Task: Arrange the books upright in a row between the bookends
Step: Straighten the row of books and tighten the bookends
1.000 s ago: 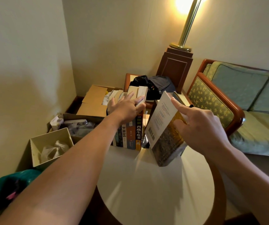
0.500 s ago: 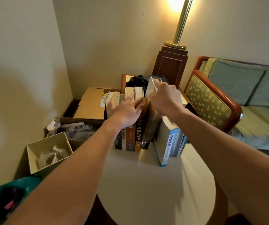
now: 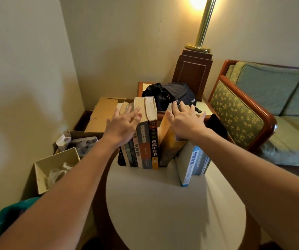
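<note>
Head view: a round cream-topped counter (image 3: 172, 204) with a dark wooden rim carries the books along its far edge, and open surface runs from their feet to the near rim. At the far left, a row of upright books (image 3: 141, 145) stands spines toward the camera, its leftmost volume almost at the counter's left edge. The left hand (image 3: 121, 123) has its fingers straight and spread, fingertips touching the tops of the row's left books, gripping nothing. Just right of the orange-and-black spine (image 3: 154, 147), a yellow-covered book (image 3: 168, 141) stands nearly upright with a thin gap beside it at the top. The right hand (image 3: 184, 121) lies flat, palm down, on its top edge, fingers extended. Further right, blue-and-white books (image 3: 190, 163) lean, and a wedge of space opens at the base between them and the yellow one. A black bookend (image 3: 217, 127) rises behind them near the right rim. Beyond the far edge sit a black backpack (image 3: 174, 94) and a cardboard box (image 3: 102, 114); a sofa (image 3: 253, 114) stands close on the right.
</note>
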A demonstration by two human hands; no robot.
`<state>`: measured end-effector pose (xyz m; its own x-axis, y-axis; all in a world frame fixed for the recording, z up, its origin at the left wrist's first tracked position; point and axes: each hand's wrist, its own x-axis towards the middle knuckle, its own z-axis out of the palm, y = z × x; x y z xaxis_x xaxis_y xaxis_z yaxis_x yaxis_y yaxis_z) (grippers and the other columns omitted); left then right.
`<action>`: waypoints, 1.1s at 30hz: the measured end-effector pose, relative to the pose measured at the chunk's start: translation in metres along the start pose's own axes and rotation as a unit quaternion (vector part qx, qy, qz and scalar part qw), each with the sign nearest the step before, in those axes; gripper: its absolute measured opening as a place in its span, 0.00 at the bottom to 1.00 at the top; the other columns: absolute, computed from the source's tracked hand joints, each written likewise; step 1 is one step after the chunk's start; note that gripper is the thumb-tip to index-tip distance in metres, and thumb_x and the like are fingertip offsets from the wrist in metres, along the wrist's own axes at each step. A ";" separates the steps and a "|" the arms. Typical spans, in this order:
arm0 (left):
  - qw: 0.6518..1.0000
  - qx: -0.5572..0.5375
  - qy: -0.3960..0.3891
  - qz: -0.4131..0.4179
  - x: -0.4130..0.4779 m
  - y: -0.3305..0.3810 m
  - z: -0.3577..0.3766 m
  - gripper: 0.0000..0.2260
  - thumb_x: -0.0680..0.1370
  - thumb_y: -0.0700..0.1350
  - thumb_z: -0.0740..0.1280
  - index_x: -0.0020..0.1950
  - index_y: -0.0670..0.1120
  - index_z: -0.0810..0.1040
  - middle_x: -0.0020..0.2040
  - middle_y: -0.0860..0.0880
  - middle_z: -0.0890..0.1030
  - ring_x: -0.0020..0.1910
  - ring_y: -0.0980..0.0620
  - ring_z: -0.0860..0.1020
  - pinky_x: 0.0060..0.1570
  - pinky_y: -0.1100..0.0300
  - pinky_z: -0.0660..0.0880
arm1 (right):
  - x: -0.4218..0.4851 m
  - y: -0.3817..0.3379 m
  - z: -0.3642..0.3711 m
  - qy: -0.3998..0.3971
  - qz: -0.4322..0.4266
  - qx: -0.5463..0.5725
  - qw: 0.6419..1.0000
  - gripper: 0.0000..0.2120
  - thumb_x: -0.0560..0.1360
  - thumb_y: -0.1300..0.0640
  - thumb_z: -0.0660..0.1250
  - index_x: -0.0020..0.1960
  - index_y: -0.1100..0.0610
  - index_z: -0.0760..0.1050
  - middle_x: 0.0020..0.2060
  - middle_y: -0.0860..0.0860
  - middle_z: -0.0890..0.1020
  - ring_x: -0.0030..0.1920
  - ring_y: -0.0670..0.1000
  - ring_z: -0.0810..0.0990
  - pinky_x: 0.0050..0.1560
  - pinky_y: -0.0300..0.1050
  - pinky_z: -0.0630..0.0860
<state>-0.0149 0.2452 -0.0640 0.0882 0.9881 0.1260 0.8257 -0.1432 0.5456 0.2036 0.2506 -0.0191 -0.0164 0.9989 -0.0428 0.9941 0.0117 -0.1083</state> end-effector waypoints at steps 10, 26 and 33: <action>1.000 0.015 0.003 -0.002 -0.002 0.024 0.007 0.22 0.83 0.63 0.47 0.78 0.66 0.57 0.82 0.48 0.55 0.81 0.43 0.45 0.76 0.40 0.51 | 0.021 0.004 0.004 -0.006 -0.030 0.001 1.000 0.26 0.85 0.41 0.41 0.81 0.42 0.42 0.82 0.47 0.43 0.80 0.64 0.37 0.69 0.79 0.35; 0.998 -0.040 -0.030 0.033 0.001 0.021 0.016 0.27 0.72 0.74 0.50 0.71 0.76 0.60 0.82 0.42 0.51 0.81 0.42 0.44 0.73 0.36 0.58 | 0.042 0.001 0.007 -0.010 -0.026 -0.084 0.996 0.28 0.84 0.47 0.48 0.82 0.43 0.45 0.82 0.50 0.47 0.79 0.66 0.39 0.69 0.81 0.38; 0.997 0.004 -0.062 0.055 0.018 0.034 -0.006 0.24 0.78 0.68 0.55 0.74 0.65 0.66 0.82 0.53 0.53 0.80 0.41 0.50 0.74 0.32 0.53 | -0.004 0.018 0.012 -0.019 -0.109 -0.090 0.990 0.30 0.84 0.43 0.49 0.82 0.48 0.42 0.82 0.49 0.41 0.80 0.61 0.35 0.70 0.80 0.47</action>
<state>0.0114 0.2576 -0.0388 0.2461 0.9658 0.0814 0.8121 -0.2513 0.5267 0.2201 0.2468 -0.0325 -0.2338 0.9693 -0.0764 0.9693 0.2385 0.0596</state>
